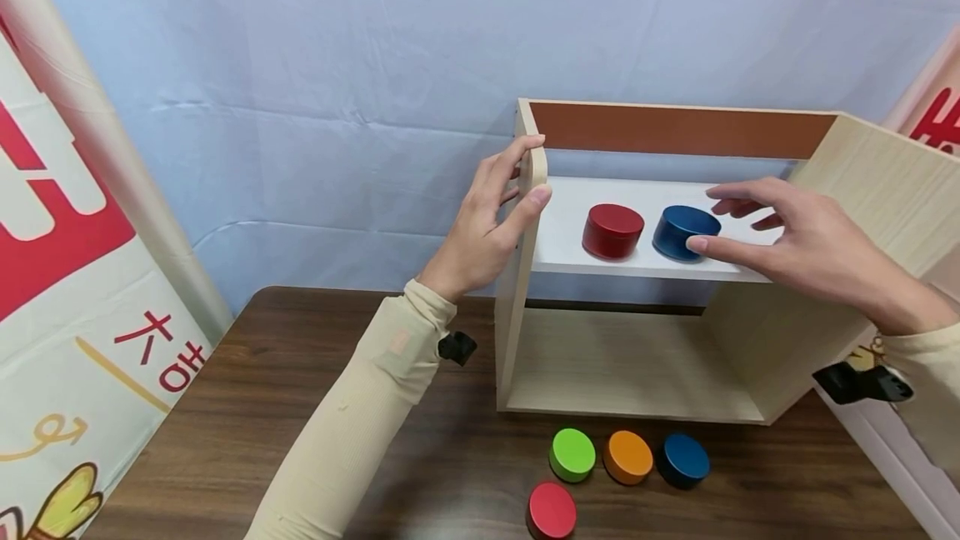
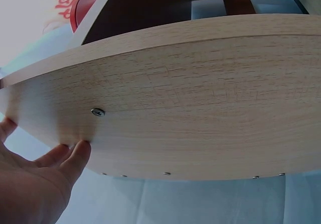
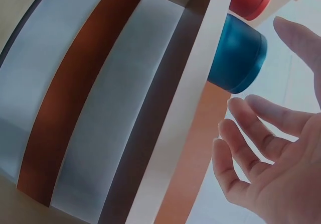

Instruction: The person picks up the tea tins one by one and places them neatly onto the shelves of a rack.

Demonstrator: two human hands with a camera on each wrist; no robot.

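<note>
Left hand point(image 1: 483, 227) grips the shelf unit's point(image 1: 525, 273) side panel, right hand point(image 1: 787, 244) spread wide beside the blue puck point(image 1: 684, 232) — looks light, rigid, smooth-sided, best pinched across its rim.

The shelf unit point(image 1: 885, 190) is pale wood grain with a white shelf board point(image 1: 570, 232) and a reddish-brown back strip point(image 1: 675, 130). On the board sit a red tin point(image 1: 612, 231) and a blue tin point(image 1: 682, 232). On the dark brown table point(image 1: 300, 373) lie green point(image 1: 572, 454), orange point(image 1: 627, 457), blue point(image 1: 683, 460) and red point(image 1: 552, 511) discs.
</note>
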